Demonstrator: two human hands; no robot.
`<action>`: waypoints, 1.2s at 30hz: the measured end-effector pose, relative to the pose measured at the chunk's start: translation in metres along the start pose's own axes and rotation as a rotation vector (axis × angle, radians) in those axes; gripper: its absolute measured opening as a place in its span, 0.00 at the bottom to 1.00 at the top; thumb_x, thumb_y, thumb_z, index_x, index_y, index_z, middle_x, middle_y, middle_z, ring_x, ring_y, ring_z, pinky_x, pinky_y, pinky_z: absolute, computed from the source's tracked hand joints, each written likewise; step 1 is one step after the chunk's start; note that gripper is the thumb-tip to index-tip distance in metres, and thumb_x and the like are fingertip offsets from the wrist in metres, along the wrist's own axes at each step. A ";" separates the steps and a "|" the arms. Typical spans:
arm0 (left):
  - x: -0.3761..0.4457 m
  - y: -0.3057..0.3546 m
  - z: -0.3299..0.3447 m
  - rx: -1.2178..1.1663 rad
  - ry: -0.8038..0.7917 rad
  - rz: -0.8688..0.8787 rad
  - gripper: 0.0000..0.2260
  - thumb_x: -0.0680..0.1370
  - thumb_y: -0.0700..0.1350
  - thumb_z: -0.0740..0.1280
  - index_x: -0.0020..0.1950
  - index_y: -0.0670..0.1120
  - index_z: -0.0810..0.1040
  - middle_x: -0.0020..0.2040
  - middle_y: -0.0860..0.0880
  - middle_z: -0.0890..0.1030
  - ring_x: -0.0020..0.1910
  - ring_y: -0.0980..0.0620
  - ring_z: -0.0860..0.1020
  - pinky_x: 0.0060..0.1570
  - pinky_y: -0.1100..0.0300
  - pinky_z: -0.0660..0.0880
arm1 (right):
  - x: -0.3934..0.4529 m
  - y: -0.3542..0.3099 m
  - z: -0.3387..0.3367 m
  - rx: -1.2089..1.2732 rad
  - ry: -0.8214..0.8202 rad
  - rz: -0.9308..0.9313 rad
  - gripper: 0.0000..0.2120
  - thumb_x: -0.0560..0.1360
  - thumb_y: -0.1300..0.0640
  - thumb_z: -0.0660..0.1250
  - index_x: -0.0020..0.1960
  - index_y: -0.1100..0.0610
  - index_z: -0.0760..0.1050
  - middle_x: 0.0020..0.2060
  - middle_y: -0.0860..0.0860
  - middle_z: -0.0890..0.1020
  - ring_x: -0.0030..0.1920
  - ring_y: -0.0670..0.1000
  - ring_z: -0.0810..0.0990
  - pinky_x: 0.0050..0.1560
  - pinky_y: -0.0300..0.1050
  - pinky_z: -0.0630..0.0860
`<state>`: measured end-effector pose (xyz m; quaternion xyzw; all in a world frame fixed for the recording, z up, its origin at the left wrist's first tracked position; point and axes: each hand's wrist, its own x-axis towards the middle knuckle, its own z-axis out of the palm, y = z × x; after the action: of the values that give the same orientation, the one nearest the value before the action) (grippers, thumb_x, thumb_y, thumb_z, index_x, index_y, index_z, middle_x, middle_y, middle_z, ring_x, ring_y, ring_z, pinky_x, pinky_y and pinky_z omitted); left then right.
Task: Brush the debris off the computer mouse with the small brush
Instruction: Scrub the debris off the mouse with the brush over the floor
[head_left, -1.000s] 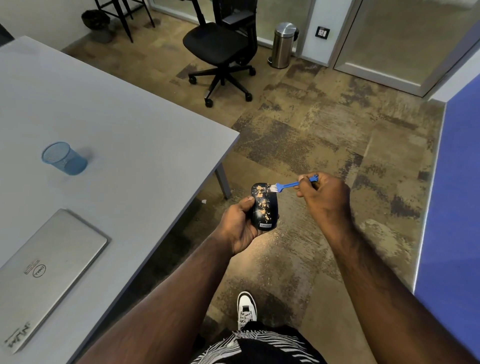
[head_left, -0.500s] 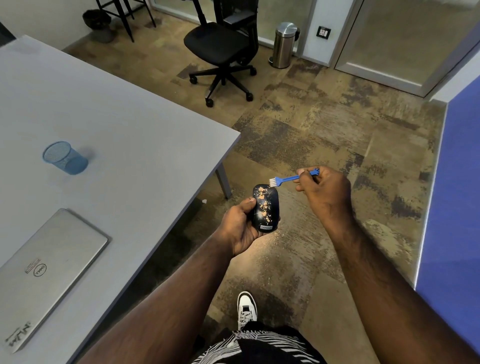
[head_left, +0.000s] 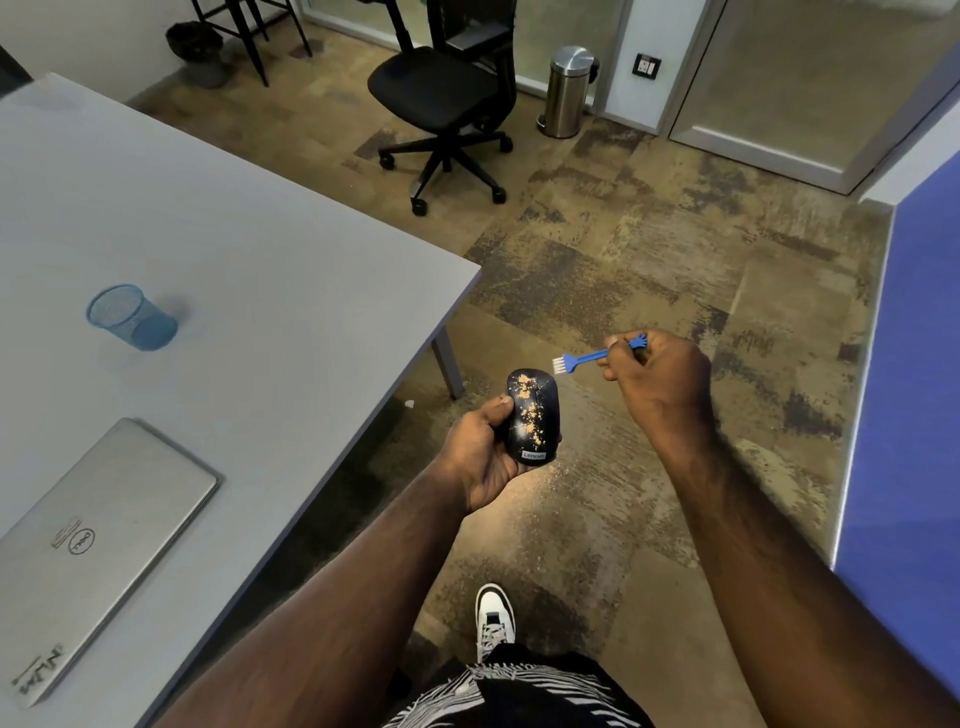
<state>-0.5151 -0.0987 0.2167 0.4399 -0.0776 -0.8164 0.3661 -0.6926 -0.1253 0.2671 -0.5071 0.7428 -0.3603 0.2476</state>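
A black computer mouse (head_left: 531, 415) speckled with orange-tan debris is held upright over the floor in my left hand (head_left: 483, 452), thumb on its left side. My right hand (head_left: 657, 384) pinches the handle of a small blue brush (head_left: 587, 356). The white bristles point left and hang just above and to the right of the mouse's top end, a short gap apart from it. Most of the debris lies along the middle of the mouse's back.
A grey table (head_left: 249, 270) fills the left, with a blue mesh cup (head_left: 130, 317) and a shut silver laptop (head_left: 98, 540) on it; its corner leg (head_left: 448, 364) is near my left hand. A black office chair (head_left: 447, 104), steel bin (head_left: 569, 91) and blue partition (head_left: 904, 415) stand around.
My right hand has lifted the brush off the mouse's top end and drawn it up and to the right. The mouse and my left hand stay nearly still.
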 end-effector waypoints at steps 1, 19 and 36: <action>0.000 0.001 0.000 -0.003 0.000 0.003 0.13 0.83 0.44 0.51 0.57 0.42 0.73 0.58 0.35 0.77 0.53 0.37 0.76 0.59 0.41 0.71 | -0.001 -0.001 -0.001 0.030 -0.010 0.000 0.10 0.76 0.52 0.67 0.48 0.58 0.82 0.34 0.51 0.84 0.28 0.45 0.79 0.27 0.38 0.72; 0.002 0.000 0.001 -0.043 0.001 0.002 0.15 0.83 0.45 0.51 0.64 0.41 0.71 0.62 0.34 0.75 0.53 0.36 0.77 0.56 0.41 0.73 | -0.010 0.007 -0.013 0.074 -0.004 -0.015 0.09 0.75 0.54 0.67 0.46 0.58 0.82 0.32 0.47 0.83 0.31 0.46 0.81 0.33 0.40 0.76; 0.004 0.000 -0.001 -0.061 0.028 0.002 0.17 0.83 0.46 0.51 0.67 0.39 0.70 0.67 0.33 0.73 0.53 0.37 0.77 0.57 0.41 0.73 | -0.017 0.011 -0.016 -0.047 -0.037 -0.074 0.10 0.74 0.52 0.68 0.46 0.58 0.82 0.34 0.52 0.84 0.33 0.51 0.82 0.33 0.42 0.78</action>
<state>-0.5156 -0.1014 0.2130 0.4398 -0.0479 -0.8117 0.3813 -0.7046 -0.1022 0.2686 -0.5466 0.7269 -0.3424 0.2357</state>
